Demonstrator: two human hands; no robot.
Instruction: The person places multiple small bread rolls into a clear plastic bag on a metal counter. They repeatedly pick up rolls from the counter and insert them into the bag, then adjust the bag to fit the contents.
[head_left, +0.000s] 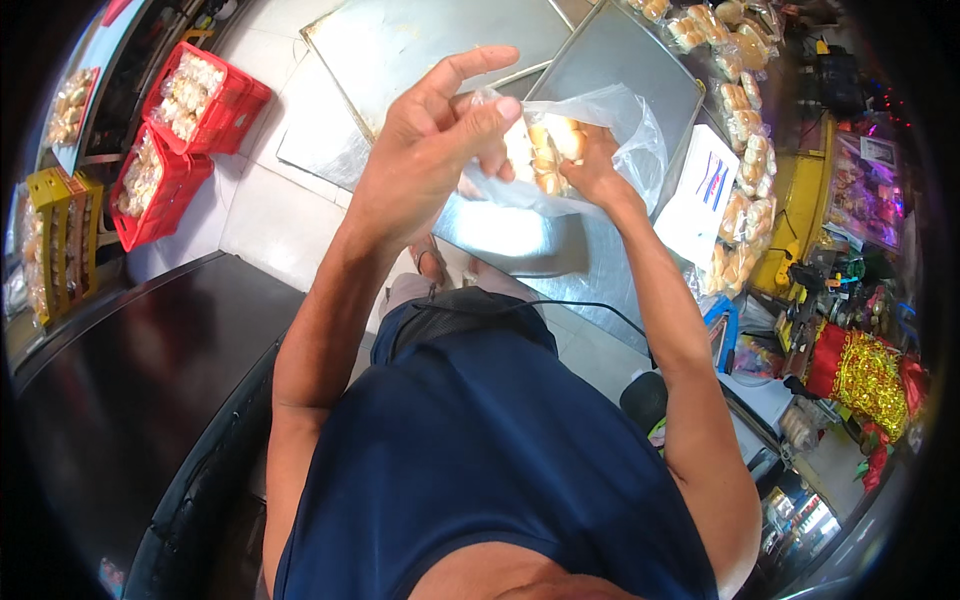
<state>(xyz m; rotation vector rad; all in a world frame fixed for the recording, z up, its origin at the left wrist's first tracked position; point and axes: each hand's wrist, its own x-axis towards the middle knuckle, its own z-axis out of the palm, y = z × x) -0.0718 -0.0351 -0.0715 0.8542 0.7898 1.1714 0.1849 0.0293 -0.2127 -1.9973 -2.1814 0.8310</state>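
Observation:
A clear plastic bag (641, 139) is held up over a metal worktable (495, 229), with golden-topped bread rolls (543, 154) inside it. My left hand (442, 124) pinches the bag's left edge between thumb and curled fingers, its index finger stretched out. My right hand (600, 169) reaches into the bag's right side and grips the rolls, its fingertips partly hidden by bread and plastic. To the right of the bag lies a stack of white printed plastic bags (697, 191).
Bagged rolls (742, 169) line the table's right side, near a blue-handled tool (724, 330). Red crates (244, 112) of bagged bread stand at left, beside a yellow crate (49, 247). A dark tabletop (150, 330) is at lower left. A black cable (585, 304) crosses before my waist.

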